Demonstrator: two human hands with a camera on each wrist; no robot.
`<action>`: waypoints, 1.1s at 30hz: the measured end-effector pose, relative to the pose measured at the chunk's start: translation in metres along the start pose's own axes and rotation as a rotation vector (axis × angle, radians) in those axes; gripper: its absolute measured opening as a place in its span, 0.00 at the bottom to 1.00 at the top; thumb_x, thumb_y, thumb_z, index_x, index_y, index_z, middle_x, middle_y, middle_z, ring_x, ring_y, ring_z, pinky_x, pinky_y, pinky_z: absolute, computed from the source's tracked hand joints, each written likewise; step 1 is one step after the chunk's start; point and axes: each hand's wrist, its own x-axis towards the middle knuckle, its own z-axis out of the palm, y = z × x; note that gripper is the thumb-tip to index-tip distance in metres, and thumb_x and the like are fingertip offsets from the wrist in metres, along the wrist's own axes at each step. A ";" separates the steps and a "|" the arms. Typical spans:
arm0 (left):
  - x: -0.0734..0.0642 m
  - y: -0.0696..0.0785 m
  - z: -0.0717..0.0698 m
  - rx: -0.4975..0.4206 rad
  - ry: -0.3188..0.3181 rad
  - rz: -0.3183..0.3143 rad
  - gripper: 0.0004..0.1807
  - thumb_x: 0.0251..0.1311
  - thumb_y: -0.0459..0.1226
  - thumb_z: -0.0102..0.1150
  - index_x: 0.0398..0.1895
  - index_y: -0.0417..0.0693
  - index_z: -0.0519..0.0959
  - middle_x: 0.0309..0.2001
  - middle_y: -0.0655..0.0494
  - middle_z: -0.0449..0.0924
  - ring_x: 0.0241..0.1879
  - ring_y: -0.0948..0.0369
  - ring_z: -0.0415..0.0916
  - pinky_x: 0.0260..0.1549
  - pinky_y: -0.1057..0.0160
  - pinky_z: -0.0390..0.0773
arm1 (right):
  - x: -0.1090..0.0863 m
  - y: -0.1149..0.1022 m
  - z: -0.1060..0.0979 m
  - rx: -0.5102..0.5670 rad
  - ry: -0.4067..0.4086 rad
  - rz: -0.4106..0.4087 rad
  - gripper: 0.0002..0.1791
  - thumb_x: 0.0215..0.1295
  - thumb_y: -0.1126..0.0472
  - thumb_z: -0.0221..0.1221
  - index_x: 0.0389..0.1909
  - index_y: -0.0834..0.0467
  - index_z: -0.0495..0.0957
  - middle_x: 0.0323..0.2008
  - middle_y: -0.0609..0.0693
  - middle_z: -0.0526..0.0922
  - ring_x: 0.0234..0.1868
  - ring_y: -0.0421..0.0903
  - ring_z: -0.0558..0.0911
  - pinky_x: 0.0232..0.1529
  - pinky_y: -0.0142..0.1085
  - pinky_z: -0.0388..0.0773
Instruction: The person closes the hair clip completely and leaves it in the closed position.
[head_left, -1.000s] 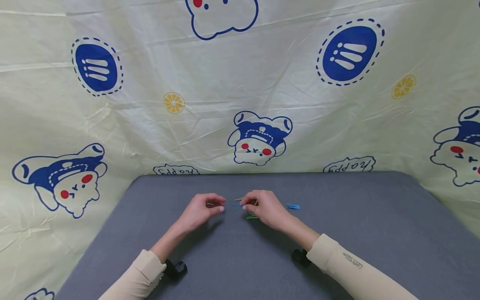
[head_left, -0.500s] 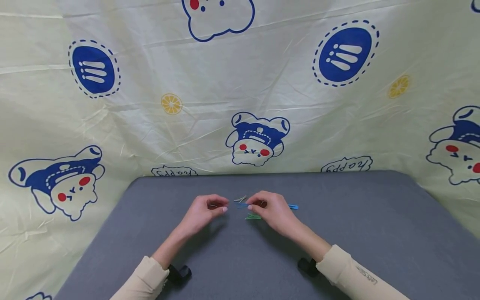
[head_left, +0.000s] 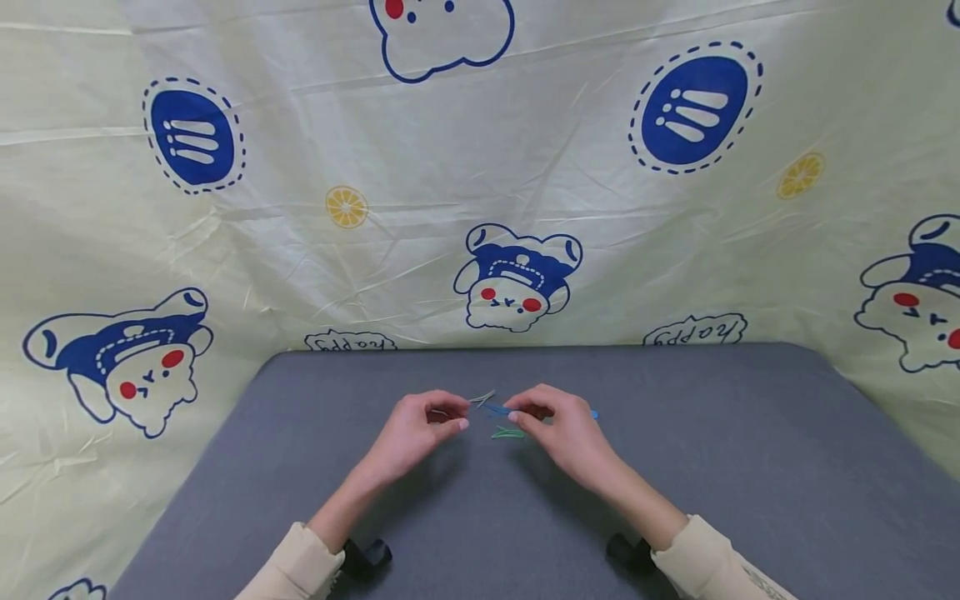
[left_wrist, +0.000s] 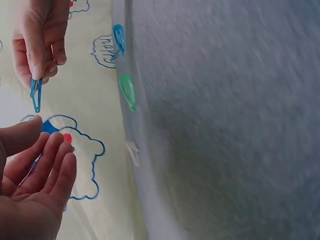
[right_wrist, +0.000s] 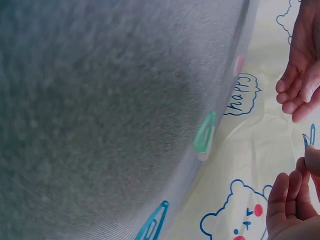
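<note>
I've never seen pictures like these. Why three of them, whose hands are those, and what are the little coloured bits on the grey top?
No machine here: a person works with bare hands. The big picture comes from a camera on their head, looking down at a grey table before a printed cloth. The other two come from cameras on each wrist, so they look sideways and tilted. The coloured bits are snap hair clips. The right hand pinches a blue clip above the table. The left hand is beside it, fingers curled; I cannot tell whether it holds anything. A green clip, another blue clip and a pale clip lie on the table.
</note>
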 end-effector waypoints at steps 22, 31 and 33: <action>-0.029 0.034 0.013 -0.008 0.002 0.060 0.12 0.59 0.36 0.68 0.46 0.51 0.84 0.41 0.64 0.82 0.41 0.64 0.79 0.47 0.53 0.78 | -0.041 -0.023 -0.014 0.015 0.065 -0.014 0.09 0.65 0.62 0.64 0.40 0.44 0.85 0.35 0.38 0.81 0.34 0.37 0.78 0.38 0.35 0.78; -0.039 0.039 0.018 0.009 0.011 0.086 0.11 0.59 0.36 0.69 0.45 0.54 0.84 0.42 0.65 0.82 0.42 0.62 0.79 0.45 0.60 0.78 | -0.056 -0.029 -0.014 0.083 0.090 0.001 0.09 0.65 0.63 0.64 0.42 0.44 0.85 0.37 0.39 0.82 0.37 0.39 0.79 0.43 0.36 0.78; -0.041 0.040 0.019 0.000 0.017 0.091 0.11 0.59 0.36 0.69 0.45 0.54 0.84 0.41 0.66 0.82 0.43 0.61 0.79 0.45 0.61 0.78 | -0.057 -0.030 -0.014 0.091 0.095 0.000 0.09 0.65 0.62 0.64 0.42 0.45 0.85 0.37 0.39 0.82 0.37 0.38 0.79 0.43 0.36 0.78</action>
